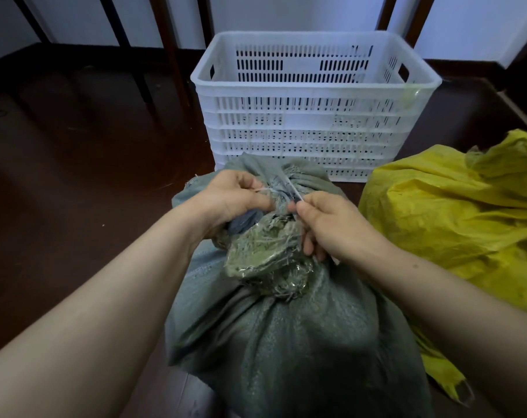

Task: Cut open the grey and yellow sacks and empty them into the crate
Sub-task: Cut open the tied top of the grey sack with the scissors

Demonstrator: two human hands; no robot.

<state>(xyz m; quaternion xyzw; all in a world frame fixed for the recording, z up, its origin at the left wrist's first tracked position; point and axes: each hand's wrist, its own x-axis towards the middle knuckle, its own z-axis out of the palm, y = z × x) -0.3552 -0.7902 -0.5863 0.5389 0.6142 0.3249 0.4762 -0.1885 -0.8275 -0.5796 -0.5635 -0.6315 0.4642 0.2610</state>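
You have the grey sack point(286, 342) standing between your forearms, its tied neck turned up toward you so the pale string point(273, 192) is within reach. Your left hand point(232, 197) pinches a strand and draws it taut. Your right hand point(331, 224) is curled round a thin pale piece point(294, 190) at the knot, blade or string end I cannot tell. The white crate point(316, 116) waits just behind the sack, ready for tipping. The yellow sack point(452, 221) lies to your right.
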